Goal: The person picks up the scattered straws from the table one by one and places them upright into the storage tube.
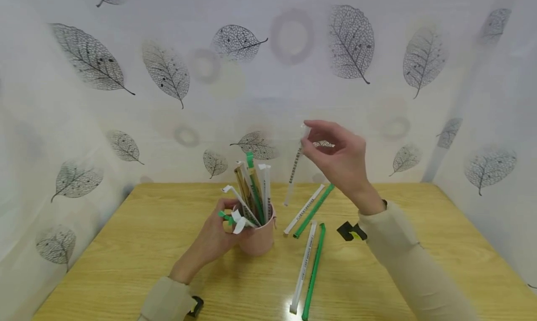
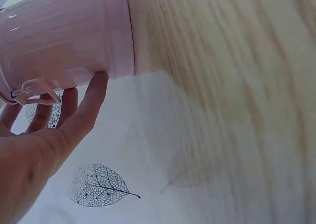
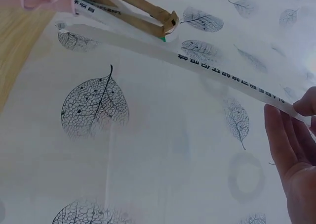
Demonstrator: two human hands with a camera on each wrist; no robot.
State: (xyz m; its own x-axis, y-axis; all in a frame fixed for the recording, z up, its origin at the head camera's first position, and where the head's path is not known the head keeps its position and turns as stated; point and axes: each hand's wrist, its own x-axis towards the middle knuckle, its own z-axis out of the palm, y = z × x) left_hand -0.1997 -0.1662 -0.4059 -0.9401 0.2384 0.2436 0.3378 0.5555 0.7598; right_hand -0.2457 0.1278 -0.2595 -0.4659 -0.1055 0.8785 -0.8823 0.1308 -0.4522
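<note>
A white paper-wrapped straw [image 1: 295,167] with dark print hangs tilted from my right hand [image 1: 337,155], whose thumb and fingers pinch its upper end. In the right wrist view the straw [image 3: 217,74] stretches from the fingertips towards the bucket. My left hand [image 1: 211,232] holds the side of a small pink bucket [image 1: 257,241], thumb towards the front and fingers behind. The left wrist view has the fingers against the bucket's wall [image 2: 59,41], beside its small handle [image 2: 37,91]. White, green and brown wrapped straws [image 1: 253,190] stand in the bucket, several leaning over its rim.
Right of the bucket, two white wrapped straws [image 1: 304,210] [image 1: 304,267] and two green ones [image 1: 314,209] [image 1: 314,269] lie on the wooden table [image 1: 138,246] in two pairs. A leaf-patterned cloth [image 1: 268,92] hangs behind the table and along both sides.
</note>
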